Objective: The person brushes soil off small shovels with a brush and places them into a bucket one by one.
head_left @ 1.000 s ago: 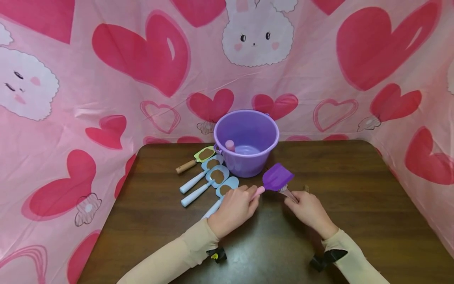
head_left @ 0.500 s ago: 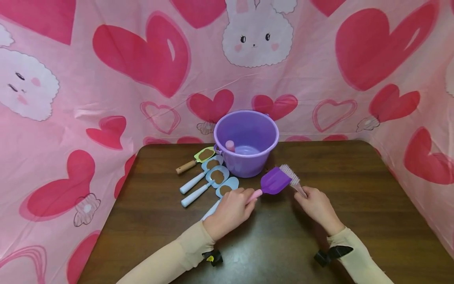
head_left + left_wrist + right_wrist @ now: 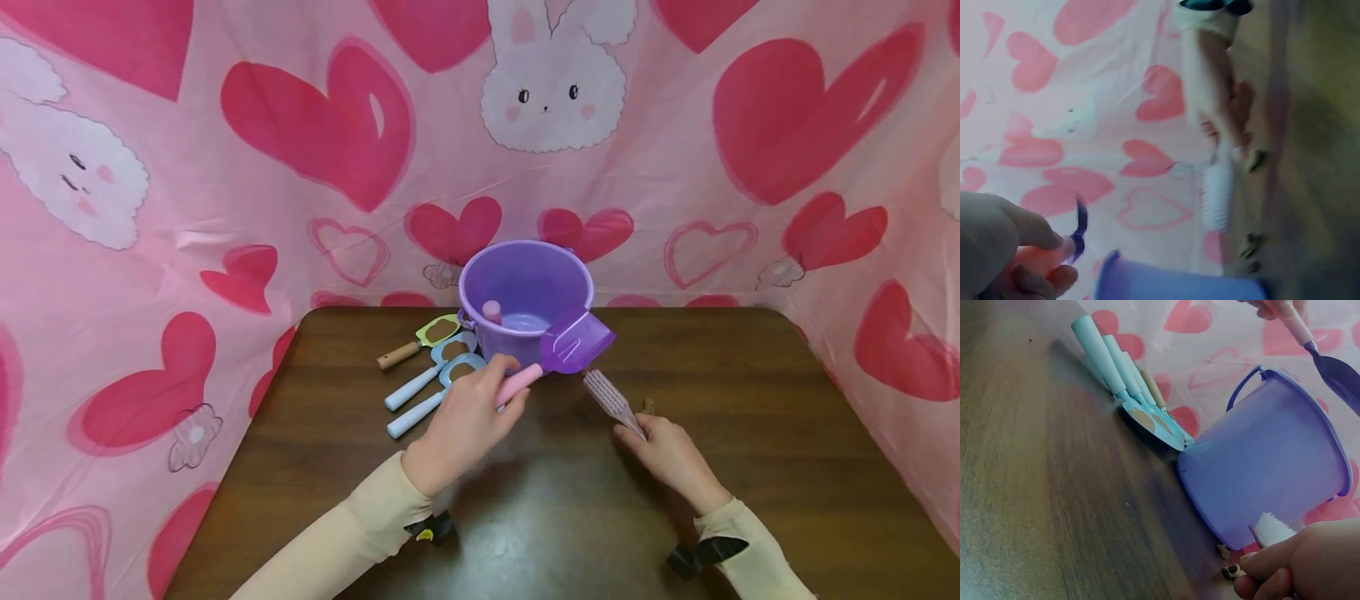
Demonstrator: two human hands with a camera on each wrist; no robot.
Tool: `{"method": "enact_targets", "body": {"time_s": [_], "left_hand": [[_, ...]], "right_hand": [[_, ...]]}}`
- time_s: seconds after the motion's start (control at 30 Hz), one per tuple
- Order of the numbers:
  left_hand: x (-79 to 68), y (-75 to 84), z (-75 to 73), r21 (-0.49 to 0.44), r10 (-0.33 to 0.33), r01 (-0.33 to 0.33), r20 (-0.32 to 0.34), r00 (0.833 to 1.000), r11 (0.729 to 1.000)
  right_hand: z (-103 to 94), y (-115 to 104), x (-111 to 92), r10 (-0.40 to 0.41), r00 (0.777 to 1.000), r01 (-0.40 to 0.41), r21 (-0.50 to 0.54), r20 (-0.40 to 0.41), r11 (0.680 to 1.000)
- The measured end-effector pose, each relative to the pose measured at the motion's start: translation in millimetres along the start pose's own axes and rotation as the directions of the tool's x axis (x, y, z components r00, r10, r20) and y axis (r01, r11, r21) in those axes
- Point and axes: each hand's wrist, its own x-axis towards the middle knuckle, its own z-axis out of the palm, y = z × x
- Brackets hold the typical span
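In the head view my left hand [image 3: 461, 421] grips the pink handle of a small shovel with a purple blade [image 3: 573, 342]. That shovel is raised beside the rim of a purple bucket [image 3: 1260, 456], its blade overlapping the bucket's right front in the head view. My right hand [image 3: 678, 462] holds a brush [image 3: 609, 396] by its pale handle, low over the table. The white bristles [image 3: 1216, 197] point toward the bucket and stand apart from the shovel. Inside the bucket, the end of a pink handle [image 3: 491, 312] shows; its other end is hidden.
Several shovels lie left of the bucket: light blue ones [image 3: 1100, 356] and a green one with a wooden handle [image 3: 397, 356], brown patches on their blades. Small brown clumps [image 3: 1232, 572] lie near the bucket's base on the wooden table [image 3: 525, 533]. Patterned pink cloth [image 3: 330, 250] hangs behind.
The shovel has risen from the brush toward the bucket, and my left hand has lifted with it. The brush no longer touches the blade and has dipped slightly.
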Motion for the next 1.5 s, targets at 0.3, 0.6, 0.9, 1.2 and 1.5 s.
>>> {"method": "enact_targets", "body": {"time_s": [0.3,0.6,0.9,1.2,1.5], "left_hand": [[25.6,-12.8,-20.7,-0.011,-0.033,0.032,-0.058,0.998,0.999],[43.2,-32.1,-16.0,0.032,-0.123,0.128,-0.136,0.983,0.991],[48.6,-44.2,-9.6,-0.118,-0.321,0.311,-0.084,0.943,0.943],[57.7,-43.7,-3.7,-0.064,-0.221,0.216,-0.08,0.972,0.974],[66.7,-38.3,11.6,-0.029,-0.165,0.162,-0.128,0.978,0.986]], "right_hand": [[4.8,0,-4,-0.006,0.999,0.007,-0.012,0.036,1.0],[9.1,3,-5,-0.029,1.0,0.029,-0.012,0.011,1.0],[12.0,4,-5,-0.038,0.999,0.039,-0.015,0.006,0.999],[12.8,5,-4,-0.026,1.0,0.027,-0.013,0.015,1.0],[14.7,1,-7,0.001,0.999,0.0,-0.001,0.035,1.0]]}}
